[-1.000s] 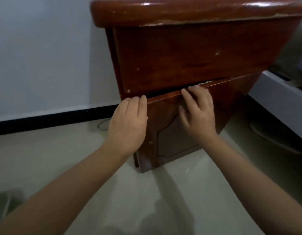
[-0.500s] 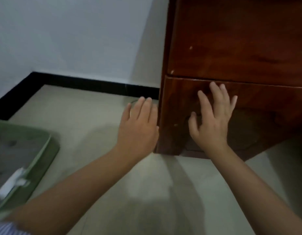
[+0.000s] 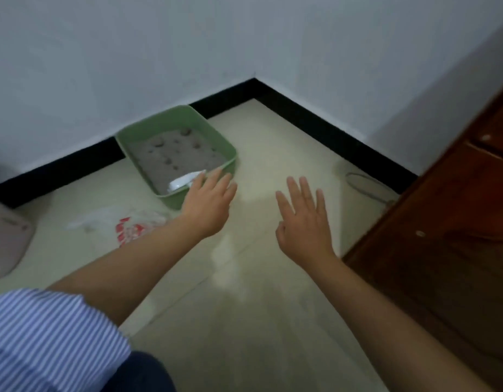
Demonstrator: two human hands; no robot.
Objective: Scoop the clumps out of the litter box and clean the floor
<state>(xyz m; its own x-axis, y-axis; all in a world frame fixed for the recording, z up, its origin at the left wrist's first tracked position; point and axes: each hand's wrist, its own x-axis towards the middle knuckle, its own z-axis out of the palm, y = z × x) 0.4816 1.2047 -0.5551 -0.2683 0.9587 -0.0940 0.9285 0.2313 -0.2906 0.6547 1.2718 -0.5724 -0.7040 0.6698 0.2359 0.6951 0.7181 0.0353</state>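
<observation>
A green litter box (image 3: pixel 219 137) sits on the floor against the black skirting near the room's corner. Grey litter (image 3: pixel 171 162) fills it, with several darker clumps (image 3: pixel 185 132) on top. A white scoop (image 3: pixel 181 182) lies in its near corner. My left hand (image 3: pixel 208 203) hovers flat with fingers straight over the box's near right corner, holding nothing. My right hand (image 3: pixel 302 219) is spread open above the bare floor to the right of the box, empty too.
A thin plastic bag with red print (image 3: pixel 126 226) lies on the floor left of my left forearm. A pinkish container (image 3: pixel 7 241) stands at the far left. A dark wooden cabinet (image 3: pixel 448 241) fills the right side, with a loop of cable (image 3: pixel 366 185) beside it.
Both hands left the wooden cabinet's door and swung left over the floor. The view turned left, bringing the litter box and plastic bag into sight.
</observation>
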